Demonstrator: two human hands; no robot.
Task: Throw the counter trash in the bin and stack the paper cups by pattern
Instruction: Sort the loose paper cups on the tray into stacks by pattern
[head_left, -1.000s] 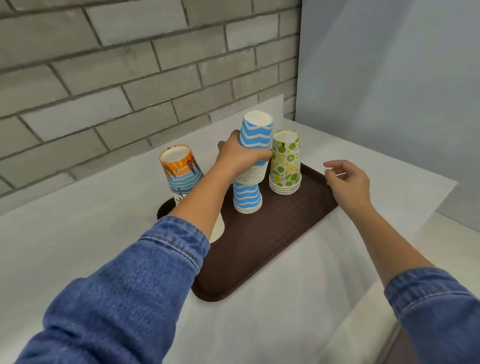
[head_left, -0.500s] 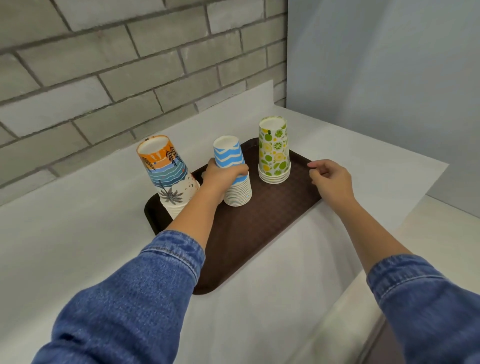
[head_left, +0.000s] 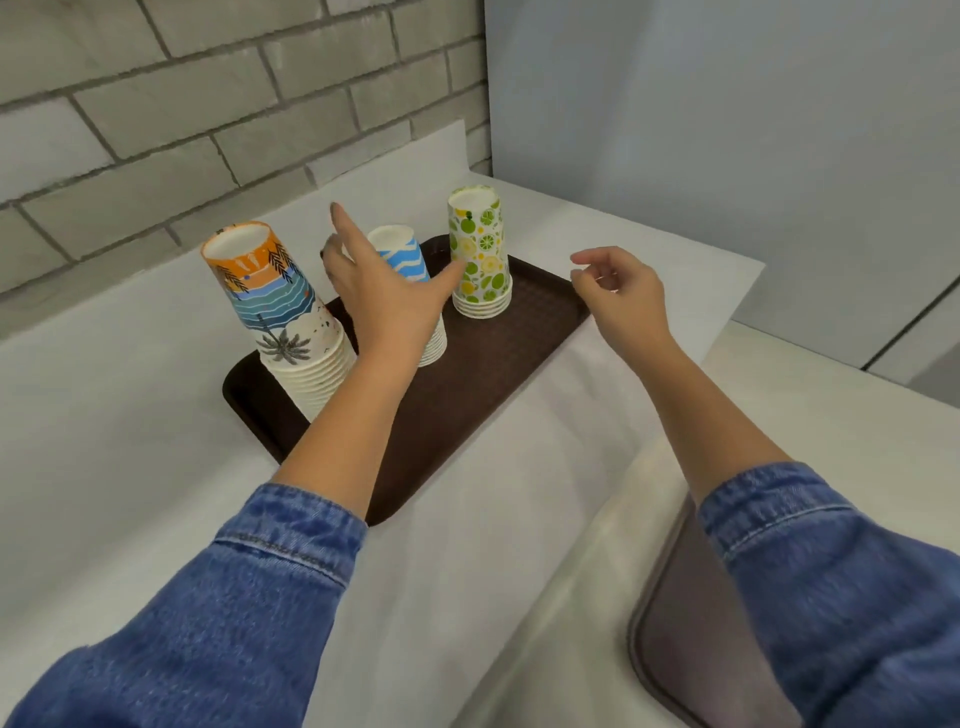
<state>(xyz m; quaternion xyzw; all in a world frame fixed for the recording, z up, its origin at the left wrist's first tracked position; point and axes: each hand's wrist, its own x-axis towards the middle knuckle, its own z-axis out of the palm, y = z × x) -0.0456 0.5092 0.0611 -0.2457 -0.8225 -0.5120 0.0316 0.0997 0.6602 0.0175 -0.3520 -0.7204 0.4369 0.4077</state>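
Three upside-down stacks of paper cups stand on a brown tray (head_left: 483, 395). The orange and blue beach-pattern stack (head_left: 280, 306) is at the left. The blue wave stack (head_left: 402, 257) is in the middle, partly hidden behind my left hand (head_left: 384, 296). The green citrus stack (head_left: 480, 249) is at the right. My left hand hovers in front of the wave stack with fingers spread, holding nothing. My right hand (head_left: 621, 291) floats above the tray's right corner, fingers loosely curled and empty.
The tray lies on a white counter (head_left: 130, 426) against a grey brick wall (head_left: 208, 104). A pale blue wall (head_left: 727, 130) closes the right side. A lower beige surface (head_left: 571, 597) with a dark rounded opening (head_left: 691, 639) sits at the bottom right.
My left hand lowered its blue wave cups onto the middle stack, then let go and spread its fingers. My right hand lifted off the tray's edge.
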